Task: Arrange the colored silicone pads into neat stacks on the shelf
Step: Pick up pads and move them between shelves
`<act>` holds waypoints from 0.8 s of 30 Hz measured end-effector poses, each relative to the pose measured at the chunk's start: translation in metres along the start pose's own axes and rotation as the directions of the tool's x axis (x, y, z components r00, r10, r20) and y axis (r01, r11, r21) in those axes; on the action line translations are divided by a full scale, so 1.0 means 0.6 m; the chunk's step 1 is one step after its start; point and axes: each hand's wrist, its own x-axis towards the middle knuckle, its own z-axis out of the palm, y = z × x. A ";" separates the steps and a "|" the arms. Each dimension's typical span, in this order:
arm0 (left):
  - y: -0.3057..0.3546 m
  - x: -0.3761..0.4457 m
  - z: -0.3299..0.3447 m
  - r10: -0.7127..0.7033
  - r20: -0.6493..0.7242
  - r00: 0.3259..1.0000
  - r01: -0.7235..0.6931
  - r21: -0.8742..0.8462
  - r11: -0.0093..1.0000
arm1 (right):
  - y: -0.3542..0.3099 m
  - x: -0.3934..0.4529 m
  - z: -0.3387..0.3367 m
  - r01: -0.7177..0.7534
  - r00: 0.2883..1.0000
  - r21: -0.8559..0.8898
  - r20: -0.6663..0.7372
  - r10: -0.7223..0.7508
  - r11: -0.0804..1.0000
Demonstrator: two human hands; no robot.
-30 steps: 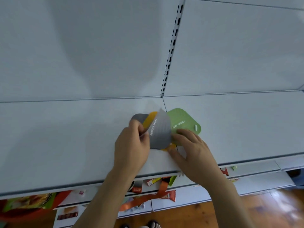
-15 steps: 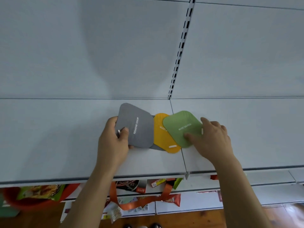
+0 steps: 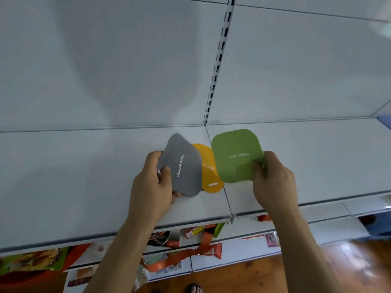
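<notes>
At frame centre, the grey pad (image 3: 183,166), printed "REMOVE ODOR", was pinched at its left edge by your left hand (image 3: 152,185), thumb on top. Behind it, the yellow pad (image 3: 208,172) lay on the white shelf (image 3: 84,176). Right of centre, your right hand (image 3: 273,180) gripped the green pad (image 3: 237,155) at its lower right corner. Snack packets (image 3: 165,238) sat on lower shelves along the bottom edge.

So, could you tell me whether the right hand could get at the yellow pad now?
Probably not yet: the right hand grips the green pad, which overlaps the yellow pad.
</notes>
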 end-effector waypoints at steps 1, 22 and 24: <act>0.008 -0.005 0.004 0.027 0.011 1.000 -0.026 -0.051 0.998 | 0.003 -0.012 -0.010 -0.019 1.000 0.029 -0.022 0.020 0.999; 0.223 -0.260 0.368 0.188 0.426 0.885 -0.066 -0.285 0.956 | 0.316 -0.296 -0.303 -0.407 0.762 0.457 -0.308 0.570 0.791; 0.242 -0.297 0.419 0.201 0.459 0.866 -0.078 -0.273 0.959 | 0.361 -0.319 -0.335 -0.420 0.739 0.468 -0.321 0.593 0.777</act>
